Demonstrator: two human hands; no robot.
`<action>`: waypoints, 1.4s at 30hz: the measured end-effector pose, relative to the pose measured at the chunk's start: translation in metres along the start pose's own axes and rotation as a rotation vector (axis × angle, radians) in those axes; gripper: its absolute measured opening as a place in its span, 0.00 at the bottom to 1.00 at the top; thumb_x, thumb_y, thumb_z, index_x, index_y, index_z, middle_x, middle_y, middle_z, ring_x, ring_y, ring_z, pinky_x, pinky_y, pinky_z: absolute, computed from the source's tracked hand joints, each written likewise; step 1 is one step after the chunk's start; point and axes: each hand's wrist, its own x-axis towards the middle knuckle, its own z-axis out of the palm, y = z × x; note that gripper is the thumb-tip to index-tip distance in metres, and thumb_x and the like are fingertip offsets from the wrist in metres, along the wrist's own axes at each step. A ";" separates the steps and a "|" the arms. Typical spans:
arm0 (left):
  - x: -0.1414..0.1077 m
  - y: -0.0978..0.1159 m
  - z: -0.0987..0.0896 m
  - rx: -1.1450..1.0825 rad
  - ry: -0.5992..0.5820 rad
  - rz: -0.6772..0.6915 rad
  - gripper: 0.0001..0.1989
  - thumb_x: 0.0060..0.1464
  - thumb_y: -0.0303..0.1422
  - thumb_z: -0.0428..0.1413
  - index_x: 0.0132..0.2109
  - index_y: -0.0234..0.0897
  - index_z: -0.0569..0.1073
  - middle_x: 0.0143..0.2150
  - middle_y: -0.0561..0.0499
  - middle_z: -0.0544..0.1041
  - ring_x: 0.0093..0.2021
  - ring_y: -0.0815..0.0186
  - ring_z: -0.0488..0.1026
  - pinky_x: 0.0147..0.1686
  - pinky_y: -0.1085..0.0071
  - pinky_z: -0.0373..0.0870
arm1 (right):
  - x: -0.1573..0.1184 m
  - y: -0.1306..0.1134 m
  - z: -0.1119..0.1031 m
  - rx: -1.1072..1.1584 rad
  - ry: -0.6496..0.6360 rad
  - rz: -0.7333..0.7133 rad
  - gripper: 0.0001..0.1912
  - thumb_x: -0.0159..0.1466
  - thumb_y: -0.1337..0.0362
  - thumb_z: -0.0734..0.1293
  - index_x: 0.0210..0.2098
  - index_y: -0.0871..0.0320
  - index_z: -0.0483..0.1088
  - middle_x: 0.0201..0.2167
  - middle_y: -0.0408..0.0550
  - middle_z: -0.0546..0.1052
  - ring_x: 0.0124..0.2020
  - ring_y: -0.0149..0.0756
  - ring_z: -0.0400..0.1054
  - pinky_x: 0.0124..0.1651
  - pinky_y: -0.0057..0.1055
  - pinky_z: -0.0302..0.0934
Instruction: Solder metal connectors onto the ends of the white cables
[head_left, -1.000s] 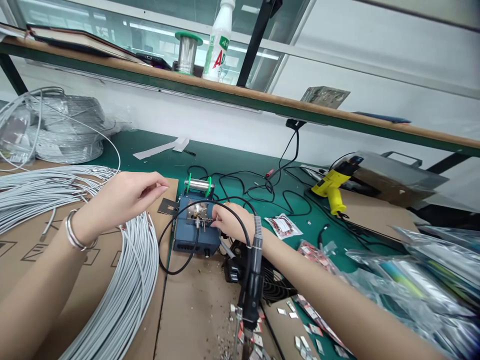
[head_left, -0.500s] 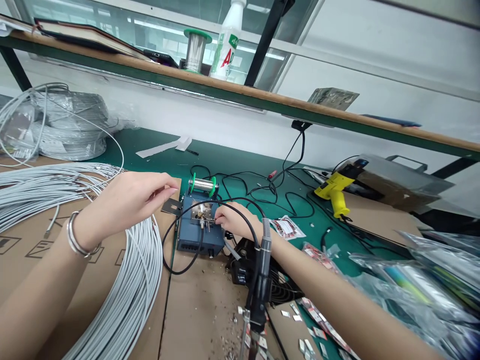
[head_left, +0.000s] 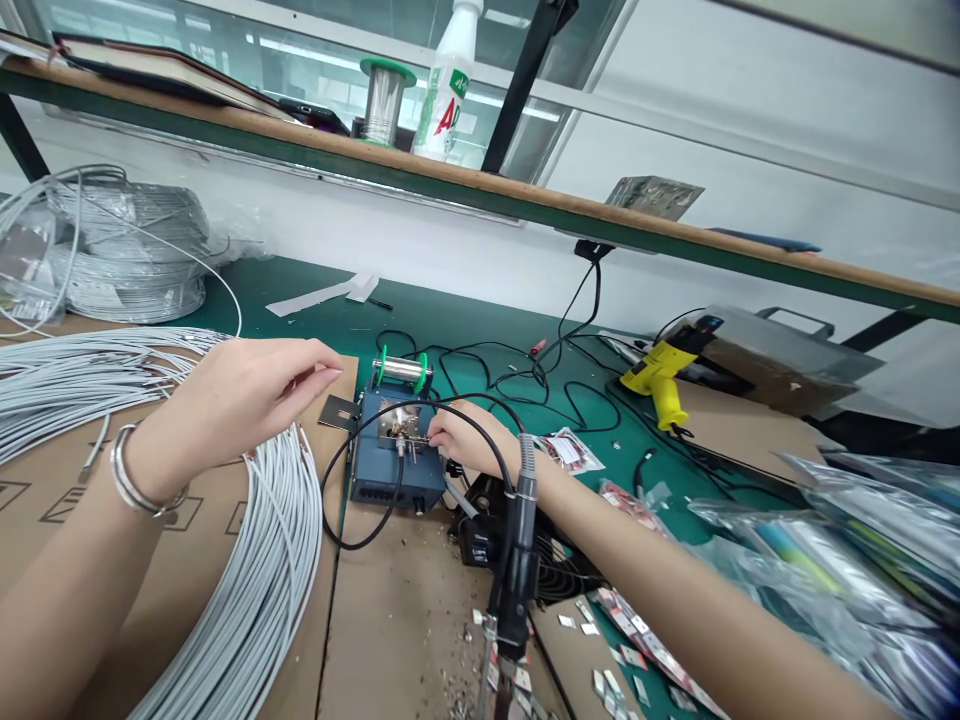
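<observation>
My left hand, a metal bangle on its wrist, hovers over the left cardboard beside a bundle of grey cables. Its thumb and fingers are pressed together; anything between them is too small to see. To its right stands a blue box-shaped wire-feed unit with a solder spool behind its top. My right hand reaches to the unit's right side, fingers pinched by the metal fixture on top; what they grip is hidden. A soldering iron's black handle stands in front, its black cable looping around the unit.
More grey cables and wrapped coils lie at left. A yellow heat gun rests at right, near plastic bags. Black cords cross the green mat. Overhead, a shelf holds a white bottle and a spool.
The whole view has shifted slightly, moving the scene a little left. My left hand has drawn slightly left and down; my right hand stays at the unit.
</observation>
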 end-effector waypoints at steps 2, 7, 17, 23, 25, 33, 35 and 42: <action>0.000 0.000 0.000 0.002 0.005 0.004 0.11 0.61 0.35 0.48 0.39 0.37 0.72 0.27 0.57 0.75 0.25 0.72 0.70 0.24 0.75 0.58 | -0.002 0.001 0.001 -0.003 0.013 0.013 0.05 0.59 0.67 0.68 0.36 0.60 0.74 0.33 0.47 0.77 0.39 0.37 0.68 0.39 0.27 0.55; 0.000 0.002 0.000 0.009 -0.011 -0.008 0.12 0.62 0.36 0.47 0.40 0.37 0.72 0.27 0.56 0.75 0.26 0.71 0.70 0.24 0.74 0.58 | -0.004 -0.002 0.001 -0.021 0.045 0.070 0.05 0.58 0.66 0.70 0.34 0.60 0.73 0.31 0.46 0.76 0.36 0.36 0.68 0.36 0.27 0.55; 0.000 -0.001 0.000 0.023 -0.003 -0.003 0.11 0.61 0.36 0.47 0.39 0.37 0.72 0.27 0.56 0.75 0.25 0.71 0.70 0.24 0.74 0.58 | 0.002 -0.003 -0.004 -0.062 -0.021 -0.002 0.06 0.59 0.71 0.65 0.33 0.60 0.75 0.33 0.47 0.77 0.38 0.36 0.69 0.38 0.26 0.55; 0.000 0.000 0.001 0.009 -0.028 -0.021 0.13 0.62 0.37 0.45 0.40 0.37 0.72 0.27 0.55 0.75 0.27 0.70 0.70 0.25 0.74 0.58 | 0.001 -0.004 -0.004 -0.087 -0.008 0.028 0.03 0.59 0.68 0.67 0.31 0.61 0.74 0.32 0.49 0.76 0.37 0.38 0.69 0.36 0.27 0.54; 0.000 -0.001 0.002 0.003 -0.041 -0.025 0.13 0.62 0.37 0.45 0.40 0.37 0.72 0.28 0.55 0.75 0.27 0.69 0.70 0.26 0.73 0.59 | 0.001 -0.004 -0.004 -0.088 -0.014 0.017 0.05 0.59 0.71 0.65 0.31 0.61 0.75 0.32 0.50 0.76 0.39 0.39 0.69 0.38 0.28 0.54; -0.001 -0.004 0.005 0.015 -0.047 -0.020 0.13 0.62 0.38 0.45 0.40 0.37 0.72 0.28 0.54 0.75 0.27 0.69 0.70 0.26 0.73 0.59 | -0.007 -0.013 -0.010 -0.029 -0.089 0.079 0.18 0.59 0.59 0.69 0.47 0.58 0.70 0.41 0.51 0.75 0.46 0.43 0.67 0.42 0.29 0.56; -0.001 -0.004 0.005 0.021 -0.057 -0.023 0.13 0.62 0.38 0.45 0.40 0.37 0.72 0.28 0.54 0.75 0.27 0.69 0.70 0.26 0.73 0.59 | -0.009 -0.019 -0.014 -0.012 -0.112 0.124 0.28 0.57 0.48 0.69 0.51 0.59 0.67 0.44 0.53 0.74 0.48 0.49 0.65 0.41 0.32 0.58; 0.000 -0.005 0.005 0.037 -0.057 -0.021 0.13 0.62 0.37 0.45 0.40 0.37 0.72 0.27 0.55 0.74 0.26 0.69 0.70 0.25 0.73 0.59 | -0.007 -0.030 -0.023 0.073 -0.270 0.242 0.33 0.58 0.46 0.64 0.56 0.57 0.59 0.41 0.51 0.75 0.42 0.48 0.70 0.36 0.33 0.60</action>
